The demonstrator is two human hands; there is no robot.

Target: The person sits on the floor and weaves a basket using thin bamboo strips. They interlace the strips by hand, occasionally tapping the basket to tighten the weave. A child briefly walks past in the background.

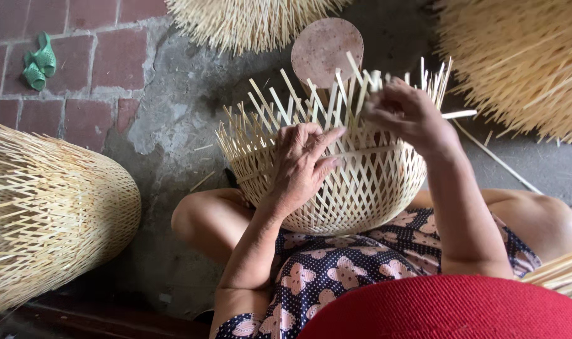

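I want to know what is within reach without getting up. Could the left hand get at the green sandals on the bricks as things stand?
Probably not. The left hand lies on the basket in the lap, and the sandals sit far off on the bricks. Nothing blocks the way; it looks beyond arm's length while seated.

Pale straw-yellow basket (355, 182) at centre, woven in an open diamond lattice; the same colour on the baskets at left (53, 213) and upper right (524, 56). Green sandals (38, 63) upper left on dull red bricks (110, 56). Navy dress (336, 270) with pink flowers; bright red hat (449, 311) at bottom
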